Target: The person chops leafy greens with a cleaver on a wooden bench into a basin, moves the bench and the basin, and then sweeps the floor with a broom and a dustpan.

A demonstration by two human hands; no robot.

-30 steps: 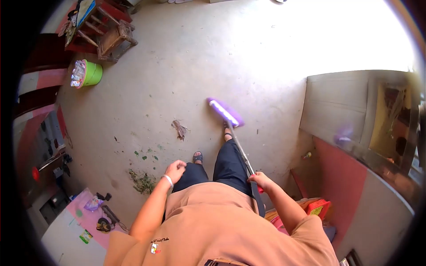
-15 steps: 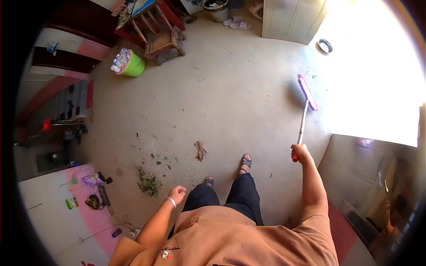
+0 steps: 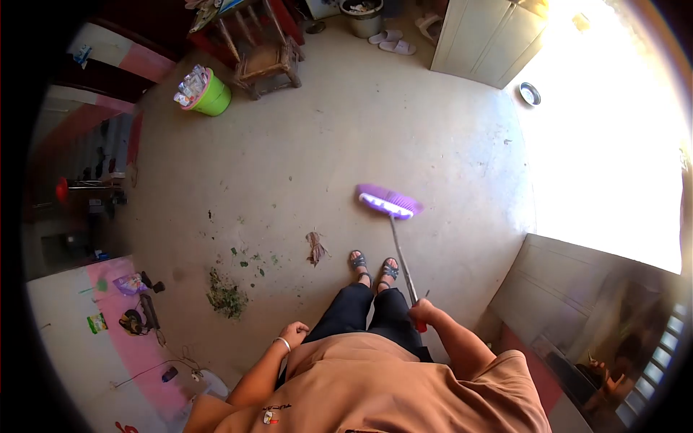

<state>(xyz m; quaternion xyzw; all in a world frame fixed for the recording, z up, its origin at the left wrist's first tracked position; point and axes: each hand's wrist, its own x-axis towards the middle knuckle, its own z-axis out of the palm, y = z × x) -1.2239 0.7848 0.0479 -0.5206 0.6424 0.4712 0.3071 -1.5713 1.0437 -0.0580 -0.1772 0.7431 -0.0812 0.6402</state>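
Observation:
My right hand (image 3: 424,314) is closed round the red grip at the end of a broom's thin metal handle (image 3: 404,261). The broom's purple head (image 3: 388,201) is out in front of my feet, its bristles slightly blurred. Near my left hip, my left hand (image 3: 293,335) has its fingers loosely curled in, with nothing visible in them. A dry brown leafy clump (image 3: 315,247) lies on the floor to the left of the broom head. Farther left is a pile of green plant scraps (image 3: 227,296), with scattered bits (image 3: 249,261) around it.
A lime-green bucket (image 3: 213,96) filled with litter stands beside a wooden chair (image 3: 268,66). Slippers (image 3: 397,47) lie by a grey bin (image 3: 363,23). A metal bowl (image 3: 529,94) sits near the bright doorway, between door panels (image 3: 491,43). Cords and small items lie at left.
My right hand has brought the broom from the far right, by the doorway, leftward and closer to my body. My feet now stand together. My left hand has dropped toward my hip.

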